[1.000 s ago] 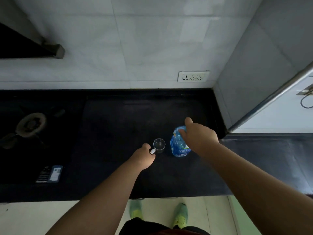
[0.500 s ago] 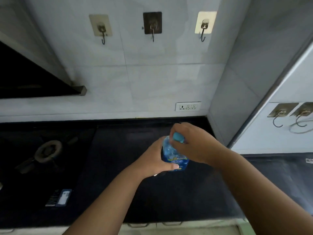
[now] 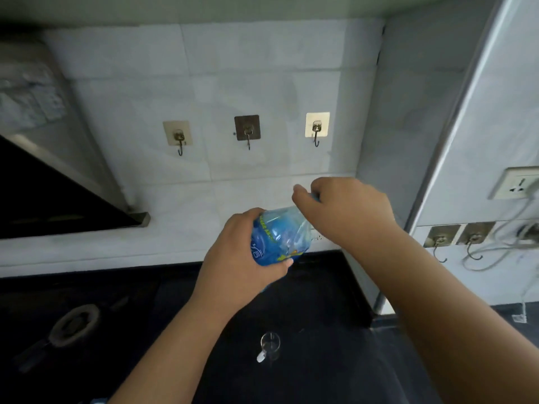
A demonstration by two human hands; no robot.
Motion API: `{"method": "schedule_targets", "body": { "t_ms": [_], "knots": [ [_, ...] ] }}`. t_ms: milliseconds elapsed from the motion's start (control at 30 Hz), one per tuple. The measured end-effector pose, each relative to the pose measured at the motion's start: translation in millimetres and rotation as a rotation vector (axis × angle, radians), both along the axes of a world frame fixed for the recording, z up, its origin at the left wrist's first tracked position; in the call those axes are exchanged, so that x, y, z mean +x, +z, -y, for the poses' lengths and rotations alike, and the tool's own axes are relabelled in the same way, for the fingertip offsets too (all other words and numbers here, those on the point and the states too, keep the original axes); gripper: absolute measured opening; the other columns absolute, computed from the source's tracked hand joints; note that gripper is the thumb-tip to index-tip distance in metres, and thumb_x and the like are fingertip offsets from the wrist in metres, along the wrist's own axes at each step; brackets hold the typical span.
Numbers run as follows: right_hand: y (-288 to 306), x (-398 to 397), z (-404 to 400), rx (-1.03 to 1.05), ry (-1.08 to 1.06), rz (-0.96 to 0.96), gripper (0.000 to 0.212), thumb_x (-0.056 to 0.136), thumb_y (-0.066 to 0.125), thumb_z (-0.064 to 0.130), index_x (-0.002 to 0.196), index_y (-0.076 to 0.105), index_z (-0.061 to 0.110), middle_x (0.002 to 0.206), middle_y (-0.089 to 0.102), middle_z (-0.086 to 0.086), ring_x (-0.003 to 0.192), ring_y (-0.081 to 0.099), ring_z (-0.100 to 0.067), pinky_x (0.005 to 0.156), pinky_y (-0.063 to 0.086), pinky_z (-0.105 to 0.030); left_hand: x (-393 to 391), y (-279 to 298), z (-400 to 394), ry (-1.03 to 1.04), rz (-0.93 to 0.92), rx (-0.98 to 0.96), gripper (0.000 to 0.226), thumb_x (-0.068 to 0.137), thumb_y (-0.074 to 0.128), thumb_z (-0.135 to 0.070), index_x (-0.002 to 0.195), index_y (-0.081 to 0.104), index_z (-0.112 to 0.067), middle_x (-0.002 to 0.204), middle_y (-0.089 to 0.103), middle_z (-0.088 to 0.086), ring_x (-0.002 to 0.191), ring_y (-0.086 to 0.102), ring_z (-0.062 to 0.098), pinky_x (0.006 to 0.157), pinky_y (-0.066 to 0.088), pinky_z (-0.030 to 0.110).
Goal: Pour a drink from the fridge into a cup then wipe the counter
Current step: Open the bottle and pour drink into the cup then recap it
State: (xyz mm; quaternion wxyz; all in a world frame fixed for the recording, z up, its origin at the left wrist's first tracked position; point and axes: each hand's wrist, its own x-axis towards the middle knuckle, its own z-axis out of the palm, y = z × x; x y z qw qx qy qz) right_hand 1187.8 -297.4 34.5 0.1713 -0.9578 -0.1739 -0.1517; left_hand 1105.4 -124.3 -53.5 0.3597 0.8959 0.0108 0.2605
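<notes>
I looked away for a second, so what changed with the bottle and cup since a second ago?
The left hand let go of the cup and took the bottle; both hands lifted it off the counter. The right hand now grips its cap end. The cup stayed put.

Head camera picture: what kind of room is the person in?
Most likely a home kitchen. A gas burner sits in the dark counter, hooks hang on the tiled wall, and a glass cup waits below the bottle.
</notes>
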Motion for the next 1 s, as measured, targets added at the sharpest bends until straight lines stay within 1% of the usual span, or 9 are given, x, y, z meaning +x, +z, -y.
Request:
{"method": "schedule_targets", "body": {
  "t_ms": [133, 233, 367, 467, 600, 667, 767, 900, 1000],
  "knots": [
    [13, -1, -6, -0.029, 0.003, 0.043, 0.059, 0.100, 0.036, 0.055, 0.065, 0.051, 0.011, 0.063, 0.054, -0.003, 0.056, 0.048, -0.020, 0.054, 0.031, -0.024, -7, 20, -12, -0.068, -0.087, -0.075, 0.083, 0.063, 0.098, -0.045, 0.134, 0.054, -0.045, 0.121, 0.058, -0.030, 0.109, 0.060, -0.011, 0.092, 0.047, 0.011],
    [15, -7, -10, 0.004, 0.080, 0.033, 0.057, 0.101, 0.038, 0.050, 0.059, 0.045, 0.011, 0.055, 0.045, -0.005, 0.053, 0.046, -0.023, 0.052, 0.033, -0.027, -11, 36, -31, -0.225, -0.230, -0.221, 0.079, 0.064, 0.102, -0.023, 0.132, 0.065, -0.039, 0.121, 0.075, -0.013, 0.109, 0.073, 0.006, 0.099, 0.060, 0.038],
    [0, -9, -7, 0.089, 0.532, 0.321, 0.051, 0.099, 0.037, 0.044, 0.057, 0.040, 0.014, 0.052, 0.039, -0.002, 0.051, 0.042, -0.025, 0.051, 0.033, -0.034, -14, 50, -58, -0.418, -0.355, -0.310, 0.084, 0.068, 0.096, 0.002, 0.141, 0.063, -0.024, 0.128, 0.075, 0.004, 0.120, 0.071, 0.025, 0.106, 0.056, 0.052],
    [3, -5, -6, 0.085, 0.680, 0.440, 0.041, 0.099, 0.041, 0.036, 0.064, 0.043, 0.015, 0.059, 0.043, 0.002, 0.056, 0.045, -0.025, 0.051, 0.033, -0.034, -20, 54, -60, -0.510, -0.392, -0.290, 0.075, 0.074, 0.093, 0.001, 0.139, 0.064, -0.020, 0.129, 0.074, 0.009, 0.122, 0.070, 0.030, 0.105, 0.056, 0.050],
    [13, -4, -16, -0.050, 0.111, 0.063, 0.059, 0.103, 0.031, 0.054, 0.068, 0.054, 0.013, 0.064, 0.058, 0.000, 0.060, 0.054, -0.022, 0.053, 0.033, -0.026, -23, 44, -35, -0.077, -0.179, 0.030, 0.085, 0.065, 0.094, -0.050, 0.139, 0.053, -0.049, 0.124, 0.067, -0.026, 0.112, 0.067, 0.000, 0.102, 0.055, 0.033],
    [14, -2, -21, -0.132, 0.010, -0.001, 0.069, 0.104, 0.025, 0.061, 0.066, 0.057, 0.014, 0.066, 0.059, -0.001, 0.059, 0.053, -0.018, 0.055, 0.034, -0.026, -22, 37, -24, 0.041, -0.100, 0.172, 0.090, 0.065, 0.090, -0.058, 0.143, 0.047, -0.052, 0.124, 0.060, -0.030, 0.111, 0.060, -0.005, 0.100, 0.052, 0.024],
    [9, 1, -21, -0.026, 0.172, 0.114, 0.063, 0.103, 0.028, 0.057, 0.063, 0.050, 0.014, 0.060, 0.053, -0.001, 0.059, 0.053, -0.022, 0.054, 0.035, -0.030, -19, 32, -36, -0.113, -0.158, -0.137, 0.086, 0.066, 0.100, -0.036, 0.140, 0.057, -0.045, 0.125, 0.070, -0.021, 0.113, 0.067, -0.001, 0.102, 0.056, 0.027],
    [2, 7, -13, -0.003, 0.795, 0.516, 0.044, 0.104, 0.042, 0.040, 0.066, 0.042, 0.018, 0.060, 0.041, 0.004, 0.057, 0.043, -0.022, 0.053, 0.036, -0.036, -23, 36, -57, -0.425, -0.304, -0.267, 0.081, 0.073, 0.095, -0.006, 0.140, 0.061, -0.034, 0.127, 0.075, -0.004, 0.119, 0.071, 0.014, 0.098, 0.059, 0.035],
    [1, -5, -22, 0.071, 0.495, 0.355, 0.046, 0.101, 0.036, 0.049, 0.065, 0.039, 0.020, 0.061, 0.047, 0.004, 0.056, 0.047, -0.021, 0.053, 0.035, -0.032, -20, 26, -52, -0.314, -0.211, -0.233, 0.080, 0.072, 0.098, -0.026, 0.139, 0.058, -0.044, 0.127, 0.073, -0.012, 0.118, 0.070, 0.008, 0.099, 0.058, 0.034]
  ]
}}
